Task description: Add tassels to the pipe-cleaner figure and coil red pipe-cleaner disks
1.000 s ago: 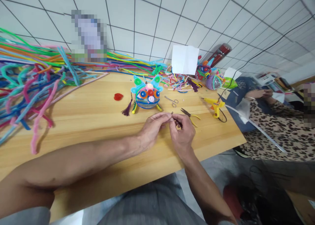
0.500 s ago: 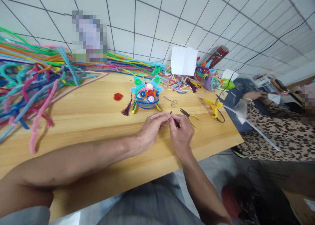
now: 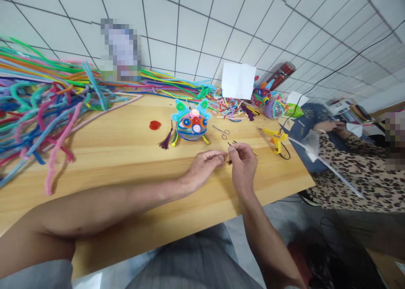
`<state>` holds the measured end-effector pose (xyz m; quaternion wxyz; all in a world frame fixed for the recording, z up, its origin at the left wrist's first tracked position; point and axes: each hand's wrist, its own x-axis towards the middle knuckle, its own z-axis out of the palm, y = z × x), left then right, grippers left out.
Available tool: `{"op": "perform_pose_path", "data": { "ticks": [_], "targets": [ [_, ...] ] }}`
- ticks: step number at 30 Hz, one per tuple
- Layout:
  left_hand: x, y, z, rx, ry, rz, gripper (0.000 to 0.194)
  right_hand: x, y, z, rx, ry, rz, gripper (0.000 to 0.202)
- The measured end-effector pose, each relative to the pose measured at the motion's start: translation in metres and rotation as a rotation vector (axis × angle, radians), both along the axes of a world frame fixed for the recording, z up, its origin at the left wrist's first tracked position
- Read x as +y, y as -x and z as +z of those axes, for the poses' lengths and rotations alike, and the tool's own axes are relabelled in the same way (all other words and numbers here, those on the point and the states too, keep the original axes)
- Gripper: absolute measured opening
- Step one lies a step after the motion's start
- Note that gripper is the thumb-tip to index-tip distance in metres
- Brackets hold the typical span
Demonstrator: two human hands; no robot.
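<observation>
Right hand [image 3: 245,164] pinching small dark piece [image 3: 230,162] over table [image 3: 133,154]. Left hand [image 3: 205,166] curled just beside it, can't tell if gripping. Figure [image 3: 191,126] on table beyond hands, between tassel [image 3: 165,141] and scissors [image 3: 222,131]. Glue gun [image 3: 277,140] farther right, red coil [image 3: 155,125] left.

Both forearms reach in over the worktop's near edge [image 3: 164,230], the left hand [image 3: 209,162] with fingers curled and the right hand [image 3: 243,156] just beside it, thumb and forefinger pinched, wrist bent upward.
</observation>
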<state>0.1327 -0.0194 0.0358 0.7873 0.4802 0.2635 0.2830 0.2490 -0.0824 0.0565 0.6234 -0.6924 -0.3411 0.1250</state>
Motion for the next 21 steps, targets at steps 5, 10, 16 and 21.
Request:
{"op": "perform_pose_path", "data": {
  "ticks": [5,10,16,21],
  "targets": [
    [0.002,0.001,0.0,0.038,-0.011,-0.085,0.016,0.007,-0.02,0.011,-0.087,-0.016,0.029,0.012],
    [0.002,0.002,0.001,0.057,-0.012,-0.111,0.013,0.017,-0.034,0.02,-0.286,-0.065,0.086,0.005],
    [0.003,0.003,-0.005,0.062,-0.057,-0.114,0.016,0.021,-0.043,0.023,-0.614,-0.119,0.121,0.007],
    [0.002,0.005,-0.007,0.091,-0.114,-0.141,0.018,0.028,-0.046,0.018,-0.491,-0.136,0.186,0.008]
  ]
}}
